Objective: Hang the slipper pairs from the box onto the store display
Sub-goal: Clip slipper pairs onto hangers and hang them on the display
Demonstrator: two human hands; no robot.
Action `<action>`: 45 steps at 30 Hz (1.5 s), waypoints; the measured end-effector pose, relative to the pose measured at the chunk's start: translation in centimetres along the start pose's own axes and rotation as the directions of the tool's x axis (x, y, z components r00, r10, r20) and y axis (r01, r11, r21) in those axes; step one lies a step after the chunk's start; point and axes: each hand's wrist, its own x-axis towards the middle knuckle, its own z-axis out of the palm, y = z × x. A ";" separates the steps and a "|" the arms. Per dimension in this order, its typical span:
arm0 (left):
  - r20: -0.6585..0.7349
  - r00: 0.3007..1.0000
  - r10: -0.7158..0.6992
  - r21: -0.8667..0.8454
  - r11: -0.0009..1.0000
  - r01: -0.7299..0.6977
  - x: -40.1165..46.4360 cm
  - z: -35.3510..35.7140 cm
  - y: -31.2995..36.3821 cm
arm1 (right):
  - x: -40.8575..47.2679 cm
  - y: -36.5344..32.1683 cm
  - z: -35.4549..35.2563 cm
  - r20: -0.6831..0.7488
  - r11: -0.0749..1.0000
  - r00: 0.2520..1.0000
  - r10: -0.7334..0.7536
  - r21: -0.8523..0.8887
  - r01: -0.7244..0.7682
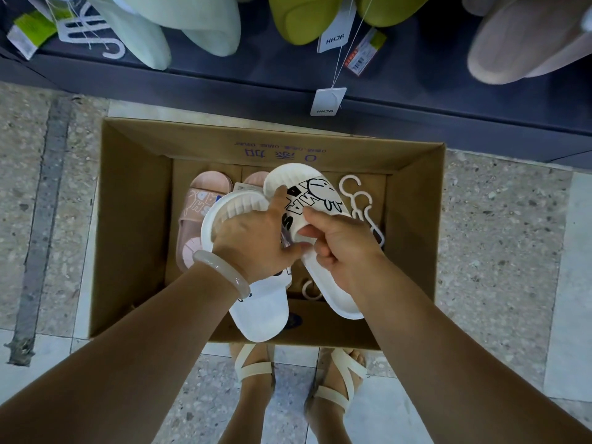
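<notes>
while both hands (253, 232) hold white slippers (307, 200), tags (327, 102) read hhja

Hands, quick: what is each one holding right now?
Left hand: fingers grip the left white slipper.
Right hand: fingers pinch the strap of the right white slipper.

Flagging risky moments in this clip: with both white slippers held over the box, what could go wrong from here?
1. The right hand only pinches the strap edge of the right white slipper, so it might slip back into the cardboard box.
2. The white hangers still lie in the box; the pair may be lifted without one.
3. The left hand covers the left white slipper, so any tie joining the pair cannot be checked.
</notes>
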 end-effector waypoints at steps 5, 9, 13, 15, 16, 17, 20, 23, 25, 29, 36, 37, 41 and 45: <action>0.004 1.000 -0.004 0.053 0.999 0.004 0.1 0.2 0.4 | -1.0 0.1 0.5 0.073 0.992 0.992 0.107 0.059 -0.111; -0.040 0.999 0.006 -0.032 0.999 -0.007 -0.2 0.5 -0.3 | -2.1 -0.3 -0.3 0.082 0.985 0.996 0.034 -0.172 -0.019; -0.136 0.990 -0.027 -0.312 0.950 -0.017 -0.4 0.9 -1.2 | -2.6 -0.2 -2.2 -0.065 0.805 0.938 -0.340 -0.536 0.254; -0.161 0.986 -0.044 -0.395 0.919 -0.023 -0.6 1.1 -1.5 | -2.1 0.1 -3.0 -0.031 0.613 0.903 -0.429 -0.744 0.266; -0.171 0.985 -0.040 -0.414 0.910 -0.035 -0.7 1.2 -1.5 | -1.6 0.3 -3.2 0.004 0.569 0.916 -0.402 -0.783 0.253; -0.173 0.984 -0.039 -0.435 0.899 -0.040 -0.9 1.1 -1.4 | -0.9 0.7 -3.4 0.040 0.571 0.936 -0.351 -0.783 0.247; -0.049 0.998 -0.039 -0.535 0.845 0.007 -1.2 0.9 -1.3 | 0.9 2.0 -4.2 0.063 0.720 0.968 -0.241 -0.658 0.222; 0.132 0.990 -0.057 -0.634 0.763 0.128 -0.8 0.4 -2.4 | 1.5 2.8 -5.8 -0.076 0.847 0.962 -0.264 -0.495 0.193; 0.181 0.979 -0.091 -0.629 0.755 0.186 -0.4 0.3 -3.5 | 1.6 3.2 -7.0 -0.157 0.873 0.938 -0.309 -0.439 0.214; 0.133 0.981 -0.140 -0.581 0.791 0.192 0.0 -0.1 -5.0 | 2.0 3.5 -8.6 -0.289 0.898 0.886 -0.364 -0.359 0.252; 0.028 0.967 -0.254 -0.445 0.863 0.239 0.6 -0.7 -5.9 | 2.0 2.3 -8.8 -0.351 0.841 0.806 -0.477 -0.449 0.302; -0.010 0.962 -0.271 -0.373 0.894 0.248 0.5 -0.8 -5.8 | 1.8 2.0 -8.8 -0.326 0.834 0.829 -0.455 -0.483 0.268; -0.045 0.974 -0.223 -0.221 0.953 0.208 0.3 -0.9 -5.1 | 1.2 1.0 -8.7 -0.201 0.794 0.915 -0.351 -0.582 0.177; 0.042 0.995 -0.087 -0.239 0.966 0.095 -0.1 -0.4 -4.3 | 0.9 0.2 -7.9 -0.073 0.841 0.986 -0.149 -0.534 0.087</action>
